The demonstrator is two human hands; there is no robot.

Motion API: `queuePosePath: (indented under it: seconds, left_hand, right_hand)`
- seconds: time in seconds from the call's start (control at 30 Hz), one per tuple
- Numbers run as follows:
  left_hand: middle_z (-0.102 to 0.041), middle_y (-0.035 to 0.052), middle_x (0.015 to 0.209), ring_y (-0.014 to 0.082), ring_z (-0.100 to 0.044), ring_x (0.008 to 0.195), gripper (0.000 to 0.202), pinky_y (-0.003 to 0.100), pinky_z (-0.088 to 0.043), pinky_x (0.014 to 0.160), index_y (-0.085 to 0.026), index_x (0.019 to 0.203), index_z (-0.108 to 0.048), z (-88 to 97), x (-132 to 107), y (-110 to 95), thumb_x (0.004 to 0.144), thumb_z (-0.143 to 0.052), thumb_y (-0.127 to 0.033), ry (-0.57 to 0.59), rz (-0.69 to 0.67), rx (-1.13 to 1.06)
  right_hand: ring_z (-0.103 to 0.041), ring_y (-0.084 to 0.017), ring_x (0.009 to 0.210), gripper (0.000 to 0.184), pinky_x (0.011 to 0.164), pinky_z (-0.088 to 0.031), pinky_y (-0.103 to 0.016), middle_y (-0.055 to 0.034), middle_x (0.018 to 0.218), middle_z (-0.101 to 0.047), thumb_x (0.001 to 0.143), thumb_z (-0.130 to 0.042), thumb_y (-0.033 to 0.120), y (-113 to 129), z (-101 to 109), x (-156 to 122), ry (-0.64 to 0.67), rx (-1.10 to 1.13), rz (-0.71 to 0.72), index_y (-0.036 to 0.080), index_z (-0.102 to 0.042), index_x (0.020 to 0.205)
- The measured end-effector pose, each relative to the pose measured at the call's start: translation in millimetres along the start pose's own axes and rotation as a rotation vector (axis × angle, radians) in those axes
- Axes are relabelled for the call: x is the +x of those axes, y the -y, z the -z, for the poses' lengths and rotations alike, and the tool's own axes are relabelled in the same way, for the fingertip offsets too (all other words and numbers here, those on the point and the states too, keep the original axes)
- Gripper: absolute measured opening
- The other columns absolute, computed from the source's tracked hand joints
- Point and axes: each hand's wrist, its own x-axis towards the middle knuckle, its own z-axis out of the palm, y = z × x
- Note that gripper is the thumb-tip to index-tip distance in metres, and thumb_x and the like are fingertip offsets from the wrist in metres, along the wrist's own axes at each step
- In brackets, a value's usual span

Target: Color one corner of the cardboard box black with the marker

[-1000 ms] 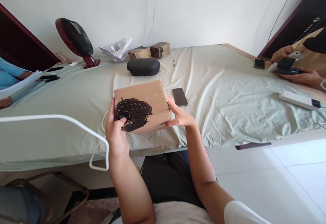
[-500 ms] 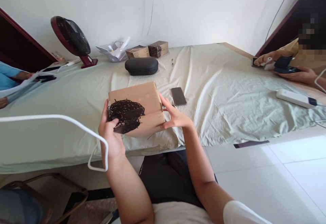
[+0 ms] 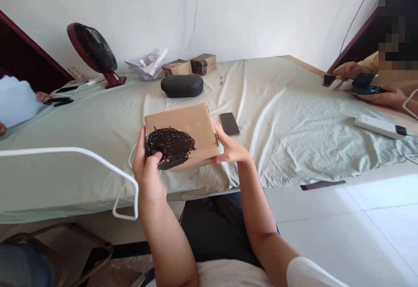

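Note:
Between my two hands is a brown cardboard box (image 3: 204, 136), with a patch of black scribble on its near left part. My left hand (image 3: 148, 169) grips the left end, its thumb pressed on the scribble. At the right end, my right hand (image 3: 230, 145) holds the box's side with thumb and fingers; some fingertips are hidden behind it. Just beyond my right hand a dark smartphone (image 3: 230, 124) lies on the cloth. A black zip case (image 3: 182, 86) rests farther back, behind the box.
A pale green cloth (image 3: 294, 117) covers the table. Two smaller cartons (image 3: 203, 64), a plastic basket (image 3: 148, 70) and a fan (image 3: 94, 52) stand along the wall. A white cable (image 3: 81, 150) crosses at left. People work at both sides; a white device (image 3: 375, 126) lies right.
Both my hands have shifted the box slightly to the right. At left, the other person's hands and a whitish sheet have moved.

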Motion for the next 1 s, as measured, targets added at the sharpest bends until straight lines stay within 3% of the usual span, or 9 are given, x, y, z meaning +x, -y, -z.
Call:
queuePosePath:
  seconds: [0.13,0.3,0.53,0.7,0.8,1.0]
  left_hand:
    - [-0.066,-0.0019,0.157,0.0295,-0.054,0.154,0.079,0.043,-0.048,0.126,-0.033,0.151,-0.067,-3.2,-1.9,1.3,0.073,-0.063,-0.019,0.003,-0.023,-0.025]
    - [-0.065,-0.0017,0.157,0.0278,-0.052,0.156,0.079,0.04,-0.043,0.13,-0.033,0.147,-0.07,-10.0,-5.2,-2.0,0.071,-0.07,-0.015,-0.04,0.023,0.012]
    - [-0.067,0.0026,0.155,0.0316,-0.054,0.154,0.075,0.048,-0.042,0.131,-0.028,0.148,-0.07,-7.5,-4.8,-3.7,0.074,-0.066,-0.016,-0.028,-0.005,-0.049]
    - [-0.068,0.0049,0.154,0.0312,-0.057,0.152,0.079,0.046,-0.045,0.128,-0.025,0.148,-0.07,-4.2,-2.7,-6.1,0.069,-0.07,-0.011,-0.077,0.033,-0.009]
    - [-0.069,0.0056,0.153,0.0301,-0.058,0.15,0.08,0.043,-0.048,0.126,-0.023,0.149,-0.068,-4.3,-1.3,-6.1,0.07,-0.071,-0.013,-0.082,0.069,-0.008]
    - [-0.069,0.0044,0.152,0.0318,-0.057,0.151,0.081,0.043,-0.049,0.125,-0.026,0.148,-0.07,-2.3,3.1,-0.5,0.068,-0.07,-0.014,-0.07,0.072,0.004]
  right_hand:
    - [-0.024,-0.039,0.166,0.146,0.137,-0.018,-0.054,-0.0105,0.18,-0.023,0.065,-0.091,0.038,-1.7,1.4,-3.1,-0.018,-0.009,0.035,0.032,0.001,0.178]
    - [-0.014,-0.041,0.168,0.149,0.138,-0.012,-0.056,-0.0109,0.181,-0.021,0.062,-0.091,0.037,-5.8,4.4,-3.3,-0.037,-0.059,0.041,0.029,0.002,0.178]
    - [-0.02,-0.042,0.167,0.146,0.137,-0.017,-0.059,-0.0105,0.181,-0.024,0.063,-0.093,0.046,-4.7,5.7,-1.8,-0.012,-0.002,0.022,0.031,-0.004,0.178]
    - [-0.005,-0.042,0.171,0.145,0.135,-0.025,-0.059,-0.0098,0.183,-0.017,0.064,-0.091,0.04,1.1,-1.6,0.1,-0.016,-0.012,-0.007,0.031,-0.001,0.178]
    - [-0.003,-0.042,0.171,0.145,0.133,-0.029,-0.061,-0.0087,0.184,-0.014,0.064,-0.09,0.037,1.3,-3.1,1.3,-0.013,-0.016,-0.009,0.034,0.0,0.178]
    - [0.005,-0.041,0.172,0.144,0.135,-0.023,-0.06,-0.0058,0.187,-0.006,0.065,-0.088,0.033,-0.1,-3.6,1.0,-0.001,0.003,-0.046,0.034,0.001,0.178]
